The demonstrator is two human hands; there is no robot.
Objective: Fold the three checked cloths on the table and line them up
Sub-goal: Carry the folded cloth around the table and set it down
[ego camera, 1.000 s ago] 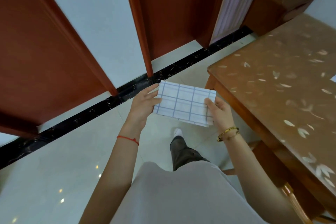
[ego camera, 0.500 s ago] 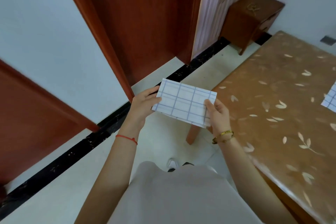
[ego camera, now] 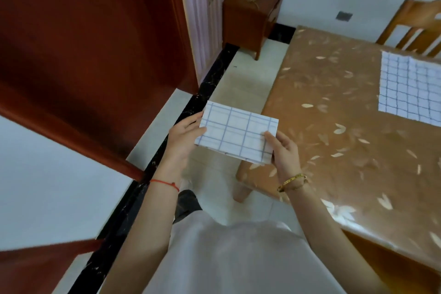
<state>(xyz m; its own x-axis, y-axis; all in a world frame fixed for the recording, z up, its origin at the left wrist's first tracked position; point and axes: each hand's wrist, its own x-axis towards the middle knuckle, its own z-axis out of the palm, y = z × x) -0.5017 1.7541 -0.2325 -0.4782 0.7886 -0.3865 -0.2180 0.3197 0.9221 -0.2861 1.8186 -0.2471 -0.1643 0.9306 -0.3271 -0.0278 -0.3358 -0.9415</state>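
Note:
I hold a folded white cloth with blue checks [ego camera: 236,135] in the air, just off the left corner of the table [ego camera: 346,150]. My left hand [ego camera: 183,137] pinches its left end, thumb on top. At the cloth's lower right corner, my right hand [ego camera: 284,153] pinches it, thumb on top as well. A second checked cloth [ego camera: 410,89] lies spread flat on the table at the far right, partly cut off by the frame edge. No third cloth is in view.
The table has a glossy brown cover with a leaf pattern. A wooden chair [ego camera: 415,24] stands behind it at the back right. A small brown cabinet [ego camera: 253,9] sits against the wall, and a red-brown door [ego camera: 95,43] stands to the left.
The view has swung right, bringing the table and the flat cloth into sight. Both hands still hold the folded cloth the same way, now closer to the table corner.

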